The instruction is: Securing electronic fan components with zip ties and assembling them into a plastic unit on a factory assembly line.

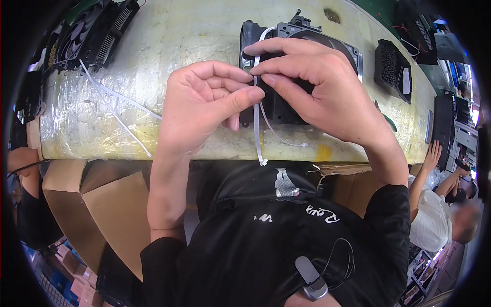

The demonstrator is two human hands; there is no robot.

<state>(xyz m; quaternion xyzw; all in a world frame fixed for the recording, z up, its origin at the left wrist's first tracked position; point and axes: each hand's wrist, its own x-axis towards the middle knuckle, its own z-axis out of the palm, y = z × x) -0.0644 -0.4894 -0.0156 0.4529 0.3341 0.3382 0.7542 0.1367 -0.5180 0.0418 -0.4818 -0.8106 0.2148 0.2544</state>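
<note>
A flat white ribbon cable (pixel 257 128) hangs down over the table's front edge, with a small white connector at its lower end. My left hand (pixel 204 100) is closed on it, thumb and fingers meeting at the strip. Just above, my right hand (pixel 322 84) pinches the same cable between thumb and fingertips. Behind both hands lies a black fan unit (pixel 284 110), mostly hidden by the right hand; the cable's upper part curves over its top left. A thinner white wire (pixel 276 134) with a small plug trails from it onto the table.
Plastic film covers the table (pixel 189 30). More black fan units (pixel 89 36) with white cables (pixel 120 97) lie at the left. A black bin (pixel 393 71) of small dark parts stands right, near a green-handled tool (pixel 389 123). Open cardboard boxes (pixel 115 210) sit below. Other people work at both sides.
</note>
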